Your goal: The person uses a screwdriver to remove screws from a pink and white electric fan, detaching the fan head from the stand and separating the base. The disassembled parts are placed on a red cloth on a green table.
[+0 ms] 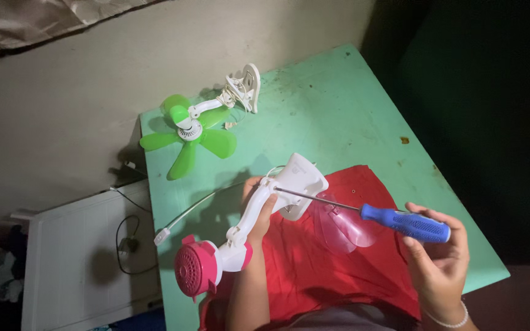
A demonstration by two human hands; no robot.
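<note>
Pink-and-white clip fan [240, 236] is held above the tabletop [338, 110], over a red cloth [332, 263] spread at the near edge. Left hand [257, 211] is wrapped around the fan's white arm, fingers [269, 208] closed on it; the pink motor head hangs low at the left, the white clip base [302, 181] is raised toward the centre. Right hand [438, 257] is closed around the blue handle of a screwdriver [363, 211]; the metal shaft is pointed left, its tip set against the joint beside the clip base. Clear pink blades [341, 227] lie on the cloth beneath the shaft. No containers are seen. A green-bladed fan [188, 138] with a white clip lies well apart at the far left corner. A white cord [185, 214] is trailed off the tabletop's left edge.
</note>
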